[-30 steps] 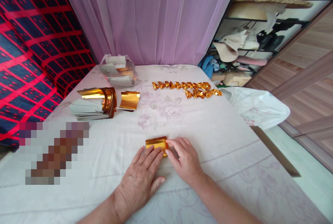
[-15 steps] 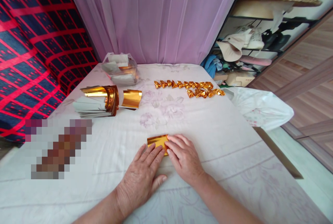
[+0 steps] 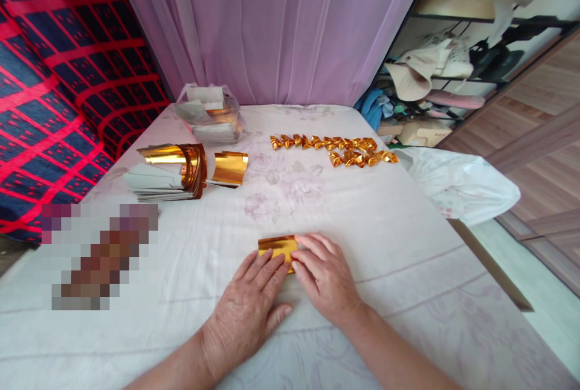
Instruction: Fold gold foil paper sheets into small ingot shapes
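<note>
A sheet of gold foil paper (image 3: 276, 246) lies on the cloth-covered table in front of me, with a narrow band along its far edge looking darker. My left hand (image 3: 249, 299) rests palm down, its fingers stretched flat over the near part of the sheet and its thumb out to the side. At the sheet's right edge, my right hand (image 3: 326, 278) has its fingers bent and closed on the foil, thumb and fingertips near each other. The fingers hide the near and right edges of the sheet.
Folded gold foil pieces (image 3: 347, 143) stand in two rows at the far right. A fanned stack of foil paper (image 3: 193, 172) lies left, beside a loose curled sheet (image 3: 230, 168). Behind is a clear bag of paper (image 3: 211, 118). A white plastic bag (image 3: 471, 188) is off the right edge.
The view has shifted slightly. Both hands stay on the gold foil paper in nearly the same pose, with no clear change in the sheet.
</note>
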A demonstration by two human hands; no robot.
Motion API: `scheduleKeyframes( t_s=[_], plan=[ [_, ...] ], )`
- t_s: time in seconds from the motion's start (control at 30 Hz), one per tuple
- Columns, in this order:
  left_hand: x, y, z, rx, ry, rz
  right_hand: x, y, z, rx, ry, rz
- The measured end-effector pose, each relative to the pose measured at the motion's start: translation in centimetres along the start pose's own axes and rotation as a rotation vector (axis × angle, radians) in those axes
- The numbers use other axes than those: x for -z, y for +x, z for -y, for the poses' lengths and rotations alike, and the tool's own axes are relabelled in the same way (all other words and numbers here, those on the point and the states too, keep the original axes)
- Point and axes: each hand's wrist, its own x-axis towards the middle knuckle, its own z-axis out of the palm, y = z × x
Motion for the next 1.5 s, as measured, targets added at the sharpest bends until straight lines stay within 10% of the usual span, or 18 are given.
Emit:
scheduleKeyframes(
  t_s=[0.67,1.0,1.5],
  plan=[
    [0.7,0.0,0.3,0.010,-0.110,-0.077,-1.3,2.6,-1.6,-0.060,0.065,0.033],
    [0.4,0.5,3.7,0.383,-0.451,-0.306,-0.6,2.7,-1.1,0.067,0.285,-0.001],
    [1.1,1.3,3.4,0.459,-0.686,-0.378,-1.0,2.2,-0.4,-0.302,0.752,0.046]
  ],
)
